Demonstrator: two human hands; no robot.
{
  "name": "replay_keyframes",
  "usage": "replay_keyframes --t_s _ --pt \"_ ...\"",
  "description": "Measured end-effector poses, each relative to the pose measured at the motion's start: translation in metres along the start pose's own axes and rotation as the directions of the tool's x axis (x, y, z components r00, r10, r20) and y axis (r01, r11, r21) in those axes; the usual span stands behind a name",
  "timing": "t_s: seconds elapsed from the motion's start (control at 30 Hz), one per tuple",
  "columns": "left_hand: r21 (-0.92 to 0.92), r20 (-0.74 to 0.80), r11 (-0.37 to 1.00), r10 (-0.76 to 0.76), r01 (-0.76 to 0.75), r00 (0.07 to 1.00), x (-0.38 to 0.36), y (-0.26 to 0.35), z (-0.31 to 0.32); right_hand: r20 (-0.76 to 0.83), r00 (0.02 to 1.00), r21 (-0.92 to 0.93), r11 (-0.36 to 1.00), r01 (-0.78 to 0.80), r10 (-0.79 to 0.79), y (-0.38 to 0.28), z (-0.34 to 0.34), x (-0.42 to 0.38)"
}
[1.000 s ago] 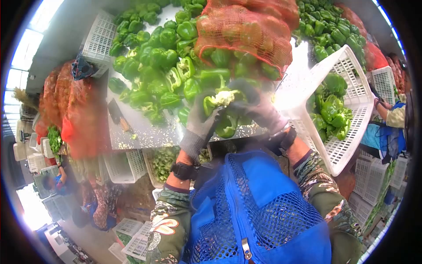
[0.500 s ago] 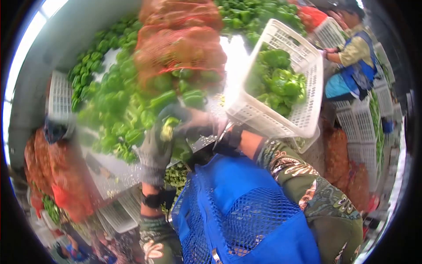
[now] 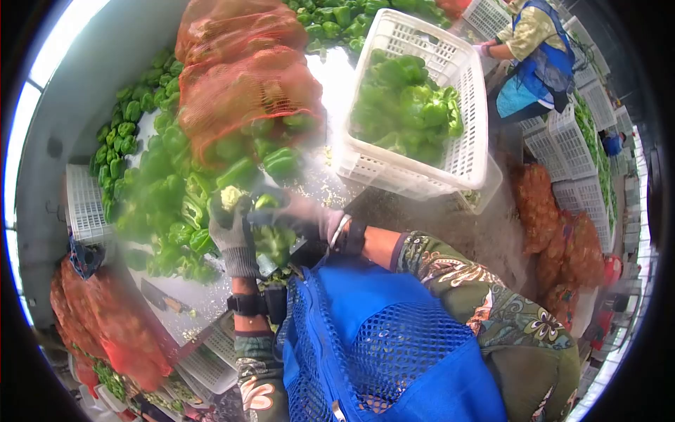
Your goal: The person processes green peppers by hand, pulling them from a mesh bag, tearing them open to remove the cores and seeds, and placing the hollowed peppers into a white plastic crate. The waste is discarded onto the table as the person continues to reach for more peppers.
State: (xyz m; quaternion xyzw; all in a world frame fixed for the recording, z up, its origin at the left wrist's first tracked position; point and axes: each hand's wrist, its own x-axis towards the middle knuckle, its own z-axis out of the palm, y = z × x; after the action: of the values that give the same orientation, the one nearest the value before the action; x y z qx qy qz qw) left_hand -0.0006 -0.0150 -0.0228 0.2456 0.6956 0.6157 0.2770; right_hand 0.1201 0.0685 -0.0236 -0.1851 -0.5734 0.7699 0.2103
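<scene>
My left hand [image 3: 233, 235], in a grey knit glove with dark fingers, is closed around a pale, seedy pepper core [image 3: 230, 197]. Close beside it, my right hand [image 3: 299, 211], also gloved and slightly blurred, has its fingers curled around a green bell pepper [image 3: 266, 202], of which only a part shows. Loose green peppers [image 3: 165, 204] are heaped on the metal table [image 3: 158, 274] just beyond my hands. Behind them lies a red mesh sack [image 3: 249, 84] with its mouth toward me, peppers spilling out. More green shows below my hands, partly hidden by my wrists.
A white crate [image 3: 415, 165] with green peppers stands at the right of the table. A knife [image 3: 165, 297] lies near the left edge. Filled mesh sacks [image 3: 105, 316] stand at left. A co-worker in a blue apron [image 3: 538, 63] stands at the far right beside stacked crates [image 3: 573, 141].
The view has shifted, so sack and crate appear farther left and higher. My hands have moved slightly apart, and the pale core now shows clearly in my left fingers.
</scene>
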Motion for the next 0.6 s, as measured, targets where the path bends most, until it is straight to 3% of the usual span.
replay_keyframes --t_s 0.03,0.07,0.17,0.2,0.23,0.27,0.33,0.4,0.43,0.47,0.5,0.53,0.57,0.6 --pt "0.135 -0.014 0.990 0.050 -0.047 0.999 0.009 -0.004 -0.004 -0.009 1.000 0.013 1.000 0.003 -0.003 0.001 0.006 -0.005" --pt "0.148 -0.005 0.976 0.164 -0.161 0.986 0.018 -0.017 -0.006 -0.022 1.000 0.108 0.994 0.000 0.003 -0.017 0.011 -0.010" --pt "-0.357 -0.037 0.929 0.092 -0.099 0.995 0.017 -0.007 -0.001 -0.054 0.997 0.418 0.908 -0.020 0.046 -0.010 -0.006 -0.001" --pt "-0.490 0.036 0.871 0.051 -0.027 0.998 0.012 0.015 -0.004 -0.045 0.996 0.419 0.907 -0.046 0.071 -0.015 -0.008 -0.007" --pt "-0.250 0.061 0.956 0.173 -0.153 0.983 0.014 0.009 -0.016 -0.051 0.995 0.406 0.912 -0.063 0.091 -0.026 -0.004 -0.014" --pt "-0.003 0.085 0.956 0.292 -0.293 0.953 0.015 0.003 -0.029 -0.069 0.996 0.351 0.936 -0.022 0.049 -0.028 -0.007 -0.014" --pt "0.351 0.168 0.831 0.397 -0.431 0.902 0.007 -0.023 -0.099 -0.123 0.992 0.276 0.961 -0.003 0.038 -0.043 -0.024 -0.014" --pt "0.327 -0.045 0.928 0.204 -0.178 0.978 -0.037 0.017 -0.128 -0.224 0.972 0.207 0.971 0.120 -0.072 -0.109 -0.044 -0.033" --pt "0.148 -0.261 0.981 -0.087 0.129 0.961 -0.071 0.074 -0.110 -0.236 0.966 0.194 0.969 0.153 -0.105 -0.117 -0.066 -0.037" --pt "0.077 -0.147 0.980 -0.170 0.182 0.974 -0.089 0.065 -0.137 -0.289 0.895 -0.187 0.937 0.295 -0.340 -0.125 -0.093 -0.040" --pt "0.190 -0.100 0.959 -0.192 0.208 0.976 -0.112 0.042 -0.172 -0.422 0.882 -0.274 0.957 0.098 -0.211 -0.144 -0.114 -0.057" --pt "0.302 -0.053 0.927 -0.214 0.220 0.975 -0.136 0.018 -0.208 -0.412 0.860 -0.398 0.908 0.127 -0.301 -0.143 -0.138 -0.061" --pt "0.569 -0.065 0.801 -0.181 0.186 0.981 -0.157 -0.016 -0.233 -0.398 0.831 -0.519 0.842 0.145 -0.389 -0.142 -0.162 -0.066" --pt "0.611 -0.084 0.761 -0.210 0.217 0.974 -0.181 -0.038 -0.247 -0.381 0.795 -0.629 0.762 0.152 -0.473 -0.142 -0.186 -0.071"
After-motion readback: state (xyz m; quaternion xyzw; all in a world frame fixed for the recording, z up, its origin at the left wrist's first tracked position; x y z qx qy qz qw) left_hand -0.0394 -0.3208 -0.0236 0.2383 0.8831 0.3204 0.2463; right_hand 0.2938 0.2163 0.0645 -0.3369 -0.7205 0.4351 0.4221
